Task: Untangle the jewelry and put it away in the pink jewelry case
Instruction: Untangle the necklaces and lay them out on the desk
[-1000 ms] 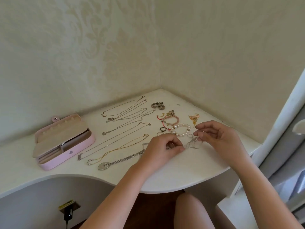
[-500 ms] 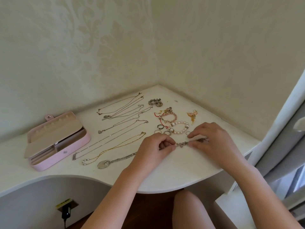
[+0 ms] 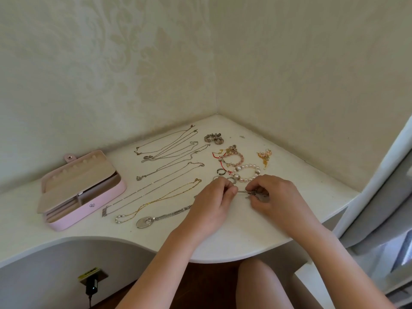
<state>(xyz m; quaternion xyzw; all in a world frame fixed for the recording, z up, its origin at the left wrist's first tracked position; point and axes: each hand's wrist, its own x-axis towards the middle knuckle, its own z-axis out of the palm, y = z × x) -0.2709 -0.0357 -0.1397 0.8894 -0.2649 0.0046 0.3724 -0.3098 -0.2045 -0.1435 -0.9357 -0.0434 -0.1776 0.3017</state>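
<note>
A thin silver chain [image 3: 242, 192] is stretched just above the white corner desk [image 3: 223, 244] between my two hands. My left hand [image 3: 215, 200] pinches its left end and my right hand [image 3: 275, 197] pinches the right end, where a small tangle or clasp sits under the fingers. The pink jewelry case [image 3: 82, 190] lies open at the left of the desk, its lid raised. Several necklaces [image 3: 167, 166] lie spread in rows between the case and my hands, one with a large round silver pendant [image 3: 144, 221].
Behind my hands lie a pearl bracelet [image 3: 246, 172], a pink bead bracelet with red cord [image 3: 231, 157], a grey bead cluster [image 3: 213, 138], gold earrings [image 3: 264, 157] and small rings [image 3: 220, 172]. Walls close the corner. A plug [image 3: 91, 284] sits below the desk.
My hands have come down closer to the desk and pulled the silver chain out straight between them; a second ago it hung as a loose loop under my right fingers.
</note>
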